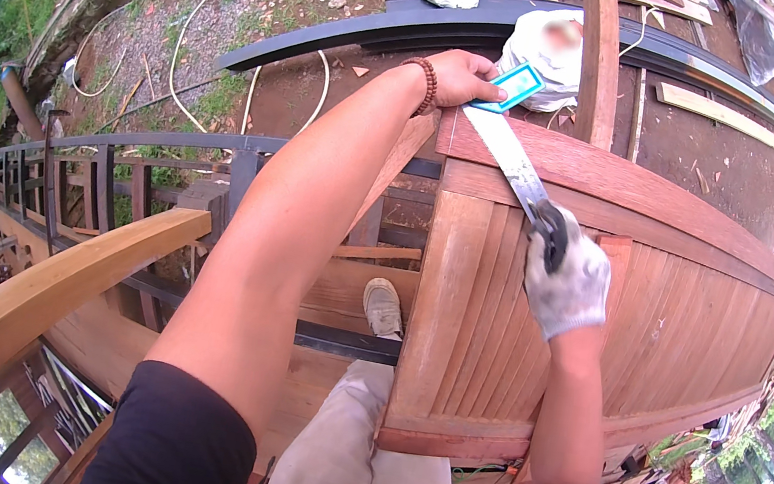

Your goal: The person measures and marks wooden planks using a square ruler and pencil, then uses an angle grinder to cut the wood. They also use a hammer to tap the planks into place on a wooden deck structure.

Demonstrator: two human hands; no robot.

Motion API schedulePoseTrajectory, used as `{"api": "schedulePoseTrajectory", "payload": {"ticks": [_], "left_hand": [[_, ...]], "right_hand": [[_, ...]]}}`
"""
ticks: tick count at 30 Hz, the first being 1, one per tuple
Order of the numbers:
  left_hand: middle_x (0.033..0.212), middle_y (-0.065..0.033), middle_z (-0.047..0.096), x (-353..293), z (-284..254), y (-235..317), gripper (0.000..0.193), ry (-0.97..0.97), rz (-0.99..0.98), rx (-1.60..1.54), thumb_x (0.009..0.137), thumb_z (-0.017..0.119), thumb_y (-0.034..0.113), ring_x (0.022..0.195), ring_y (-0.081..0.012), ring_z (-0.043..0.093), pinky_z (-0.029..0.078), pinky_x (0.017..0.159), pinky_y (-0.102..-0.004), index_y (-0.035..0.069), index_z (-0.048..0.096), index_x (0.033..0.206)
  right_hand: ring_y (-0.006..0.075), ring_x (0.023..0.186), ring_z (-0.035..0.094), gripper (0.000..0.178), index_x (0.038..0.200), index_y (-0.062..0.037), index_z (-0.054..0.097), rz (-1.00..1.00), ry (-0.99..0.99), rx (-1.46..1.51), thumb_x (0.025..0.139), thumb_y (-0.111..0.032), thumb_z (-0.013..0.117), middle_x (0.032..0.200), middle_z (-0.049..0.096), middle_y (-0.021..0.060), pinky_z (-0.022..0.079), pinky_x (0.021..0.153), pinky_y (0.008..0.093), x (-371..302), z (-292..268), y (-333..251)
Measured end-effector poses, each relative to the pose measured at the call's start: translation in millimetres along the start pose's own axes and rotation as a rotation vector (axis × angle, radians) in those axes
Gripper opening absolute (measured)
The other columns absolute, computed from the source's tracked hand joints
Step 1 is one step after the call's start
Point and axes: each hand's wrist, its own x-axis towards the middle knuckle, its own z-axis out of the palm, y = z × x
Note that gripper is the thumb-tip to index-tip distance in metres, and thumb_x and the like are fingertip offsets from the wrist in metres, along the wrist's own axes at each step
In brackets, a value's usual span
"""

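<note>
Gloved right hand (565, 282) clenches the steel handsaw (516, 168); bare left hand (461, 79) pins its far tip against the reddish wooden panel (663, 286).

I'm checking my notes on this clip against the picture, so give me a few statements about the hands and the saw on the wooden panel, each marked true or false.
1. The right hand wears a white glove. True.
2. The left hand is gloved too. False: it is bare, with a beaded bracelet on the wrist.
3. The saw blade lies across the red-brown wooden panel. True.
4. The right hand grips the dark saw handle. True.
5. The left hand rests on the pale curved beam. False: it presses the far end of the blade, at a teal tip.
</note>
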Motion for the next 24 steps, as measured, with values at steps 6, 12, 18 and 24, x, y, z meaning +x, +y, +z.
{"api": "schedulePoseTrajectory", "payload": {"ticks": [6,12,18,24], "left_hand": [[0.091,-0.0007,0.067,-18.7,11.4,14.7,0.026,0.155,0.052,0.216,0.088,0.071,0.022,0.082,-0.008,0.059,0.047,0.078,-0.0249,0.002,0.066,0.105],[0.095,-0.0048,0.068,-118.7,70.7,-11.2,0.017,0.434,0.388,-0.314,0.095,0.061,0.012,0.086,-0.0077,0.061,0.049,0.079,-0.023,0.0,0.061,0.107],[0.096,-0.0098,0.065,-270.1,163.2,-106.3,0.015,0.604,0.055,-0.766,0.097,0.055,0.013,0.09,-0.0214,0.065,0.054,0.083,-0.0368,0.004,0.055,0.11],[0.101,-0.0046,0.064,-352.5,254.4,-172.1,0.028,0.408,-0.258,-0.849,0.09,0.061,0.005,0.092,-0.0151,0.064,0.055,0.081,-0.0342,0.006,0.055,0.117]], "right_hand": [[0.0286,0.069,0.064,0.04,0.119,-0.0019,0.06,0.205,0.129,0.646,0.082,0.006,0.047,0.088,0.063,0.0155,0.053,0.065,0.0362,-156.7,24.6,43.7],[0.0317,0.08,0.065,0.036,0.113,-0.0014,0.06,0.252,0.246,0.406,0.08,0.006,0.048,0.104,0.065,0.0183,0.054,0.073,0.0398,-253.2,7.3,36.0],[0.0214,0.07,0.065,0.036,0.124,-0.0009,0.057,0.532,0.291,0.848,0.09,-0.004,0.046,0.104,0.066,0.016,0.055,0.063,0.0342,-301.5,-4.4,1.1],[0.0165,0.077,0.064,0.06,0.153,-0.0155,0.027,0.702,0.226,1.217,0.097,-0.016,0.05,0.128,0.06,0.0137,0.05,0.057,0.0254,-323.9,-0.6,-16.3]]}}
